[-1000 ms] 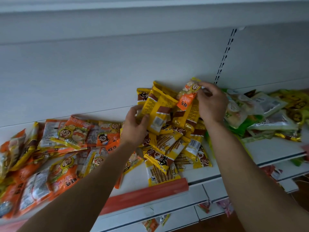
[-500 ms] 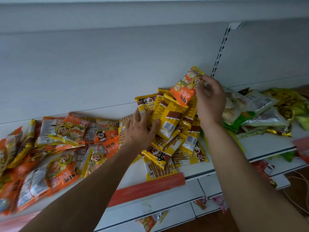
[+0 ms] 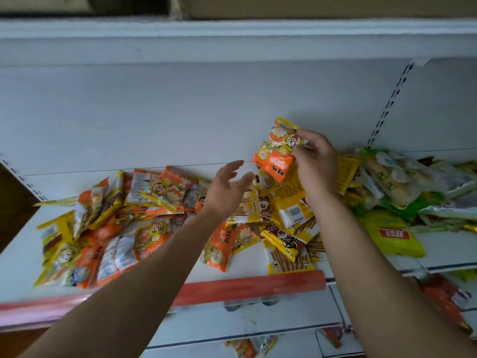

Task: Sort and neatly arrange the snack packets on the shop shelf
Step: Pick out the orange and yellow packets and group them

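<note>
My right hand (image 3: 316, 161) pinches an orange snack packet (image 3: 277, 148) with a cartoon face, lifted above the shelf (image 3: 247, 264). Just left of it my left hand (image 3: 227, 187) hovers with fingers spread and relaxed, holding nothing. Under both hands lies a loose heap of yellow-and-brown packets (image 3: 286, 218). A spread of orange packets (image 3: 111, 228) covers the shelf's left half. Green, white and yellow packets (image 3: 402, 187) are piled at the right.
A white back panel (image 3: 180, 112) rises behind the shelf, with a slotted upright (image 3: 389, 102) at right. A red price strip (image 3: 247, 285) runs along the front edge. Lower shelves below hold a few stray packets (image 3: 247, 347). An upper shelf's lip (image 3: 232, 29) overhangs.
My right hand has lifted the orange packet clear of the yellow heap. My left hand has let go of the yellow packets and risen off the pile with fingers spread.
</note>
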`<action>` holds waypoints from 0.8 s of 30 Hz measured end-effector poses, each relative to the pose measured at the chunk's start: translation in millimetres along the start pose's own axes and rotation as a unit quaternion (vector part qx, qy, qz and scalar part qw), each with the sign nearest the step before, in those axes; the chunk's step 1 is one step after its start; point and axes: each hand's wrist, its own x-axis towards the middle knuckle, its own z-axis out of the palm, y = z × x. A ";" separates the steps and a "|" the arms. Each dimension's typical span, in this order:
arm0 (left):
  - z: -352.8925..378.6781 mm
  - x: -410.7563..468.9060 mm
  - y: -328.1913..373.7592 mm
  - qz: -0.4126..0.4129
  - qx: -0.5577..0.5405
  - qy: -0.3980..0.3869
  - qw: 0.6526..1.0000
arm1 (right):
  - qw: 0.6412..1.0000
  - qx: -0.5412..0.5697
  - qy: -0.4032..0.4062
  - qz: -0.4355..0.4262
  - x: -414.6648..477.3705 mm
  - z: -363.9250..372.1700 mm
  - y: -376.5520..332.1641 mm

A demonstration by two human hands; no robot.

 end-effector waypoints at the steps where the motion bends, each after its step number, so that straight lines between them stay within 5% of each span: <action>1: -11.0 -2.4 0.0 0.001 -0.006 0.006 1.000 | 1.000 0.004 -0.010 0.000 -3.9 9.6 -2.7; 10: -123.6 -44.3 -12.5 -0.009 -0.103 0.051 0.993 | 0.985 0.059 -0.151 0.054 -85.6 119.1 -12.8; 14: -185.8 -70.1 -34.8 -0.002 -0.071 0.138 0.988 | 0.980 0.030 -0.191 0.045 -133.8 175.0 -11.4; 19: -275.5 -112.5 -79.4 -0.026 -0.076 0.259 0.963 | 0.968 -0.098 -0.229 -0.038 -192.4 227.4 -4.6; 24: -355.2 -147.7 -125.7 -0.099 -0.018 0.362 0.927 | 0.913 -0.223 -0.307 -0.149 -246.5 265.8 2.9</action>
